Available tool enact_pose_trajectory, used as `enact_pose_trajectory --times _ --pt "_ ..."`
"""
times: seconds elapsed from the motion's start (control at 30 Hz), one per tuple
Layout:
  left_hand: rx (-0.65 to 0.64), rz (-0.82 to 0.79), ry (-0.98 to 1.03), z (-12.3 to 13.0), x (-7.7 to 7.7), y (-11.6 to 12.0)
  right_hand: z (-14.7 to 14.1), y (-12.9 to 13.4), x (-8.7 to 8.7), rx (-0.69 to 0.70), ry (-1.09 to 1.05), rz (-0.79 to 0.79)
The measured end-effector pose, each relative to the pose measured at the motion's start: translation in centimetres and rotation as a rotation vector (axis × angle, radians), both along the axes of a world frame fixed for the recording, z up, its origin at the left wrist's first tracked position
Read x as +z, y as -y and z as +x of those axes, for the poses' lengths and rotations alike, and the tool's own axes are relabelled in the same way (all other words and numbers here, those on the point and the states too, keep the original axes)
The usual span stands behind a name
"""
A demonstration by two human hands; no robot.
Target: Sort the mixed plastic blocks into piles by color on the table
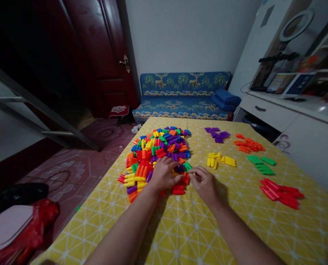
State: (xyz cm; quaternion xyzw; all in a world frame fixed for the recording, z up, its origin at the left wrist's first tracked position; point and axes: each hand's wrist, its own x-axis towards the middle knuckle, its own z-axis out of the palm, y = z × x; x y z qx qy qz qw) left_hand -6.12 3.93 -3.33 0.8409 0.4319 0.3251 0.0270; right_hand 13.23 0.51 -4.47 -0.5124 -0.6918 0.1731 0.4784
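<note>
A mixed heap of coloured plastic pieces [143, 171] lies on the yellow patterned cloth. My left hand [165, 175] rests on the heap's near right part, fingers spread over the pieces. At the heap's right edge, my right hand [204, 182] has thumb and fingertips drawn together beside orange and green pieces; whether something is between them is too small to tell. To the right lie separate groups: purple pieces [219, 136], yellow pieces [221, 159], orange pieces [249, 144], green pieces [264, 169] and red pieces [281, 193].
The table [180, 228] has a yellow cloth with white lines. Behind it stands a blue sofa [177, 101] with deer patterns. A white cabinet [304, 136] is at the right. A metal ladder [45, 106] and a red bag [39, 224] are at the left.
</note>
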Motion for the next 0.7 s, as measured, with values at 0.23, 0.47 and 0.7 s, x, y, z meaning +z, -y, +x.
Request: enact_pose_trajectory --times 0.23,0.47,0.7 --pt "0.021 -0.046 0.003 0.1 -0.2 -0.2 2.6 -0.5 -0.9 -0.121 0.260 -0.136" --pt "-0.092 -0.072 -0.045 0.4 0.3 0.0 2.9 -2.1 -1.2 -0.099 0.328 0.051" --pt "-0.089 -0.068 -0.068 0.6 0.5 0.1 -0.3 -1.6 -0.6 0.089 0.576 0.018"
